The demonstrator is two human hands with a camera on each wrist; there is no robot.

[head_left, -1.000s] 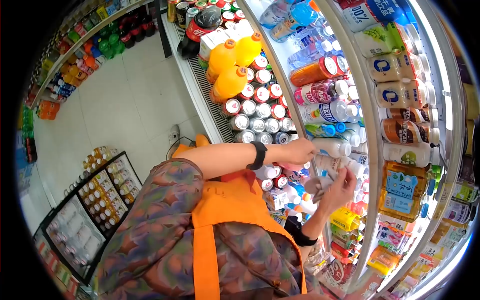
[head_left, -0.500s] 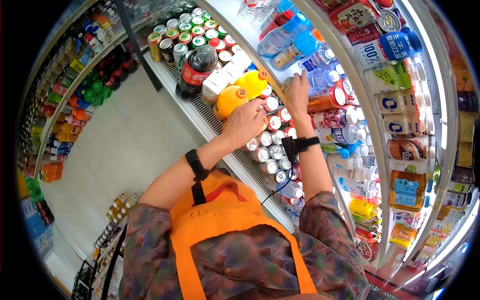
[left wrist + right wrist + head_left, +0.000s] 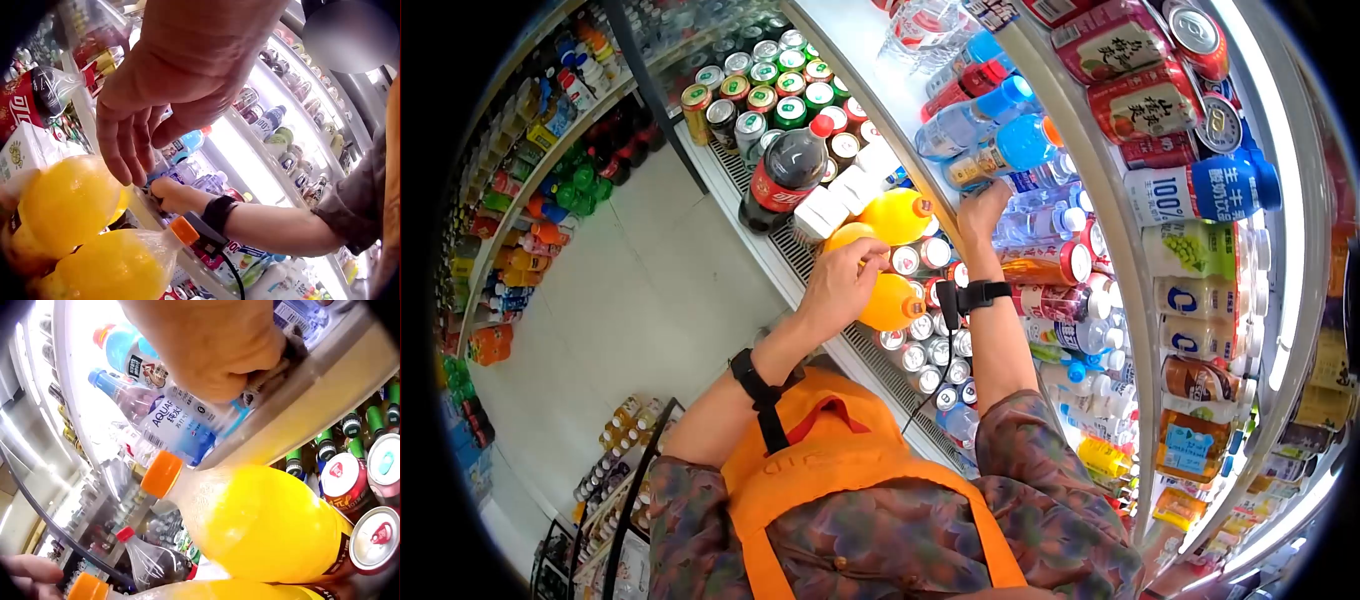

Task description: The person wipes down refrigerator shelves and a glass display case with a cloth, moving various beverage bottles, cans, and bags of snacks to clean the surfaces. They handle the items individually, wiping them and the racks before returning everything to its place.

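My right hand [image 3: 982,215] is at the front edge of the bottle shelf. In the right wrist view its fingers curl over a grey cloth [image 3: 294,350] pressed against that edge. Right by the hand lie a blue bottle with an orange cap [image 3: 1025,142] and a clear bottle with a blue cap [image 3: 169,419]. My left hand [image 3: 838,292] hovers among the orange drink bottles [image 3: 892,302], its fingers hanging loosely with nothing in them. In the left wrist view, the fingertips [image 3: 134,172] are close beside one round orange bottle [image 3: 72,197].
A large cola bottle [image 3: 785,172] and a white carton [image 3: 825,215] stand beyond the orange bottles. Rows of cans [image 3: 790,100] fill the low deck. An upper shelf [image 3: 1090,140] packed with drinks overhangs on the right. A black cable [image 3: 945,385] hangs from the right wrist.
My right hand, with the cloth, has travelled along the shelf edge from the white bottles to the blue ones. My left hand has moved back from the shelf, then leftward over the orange bottles.
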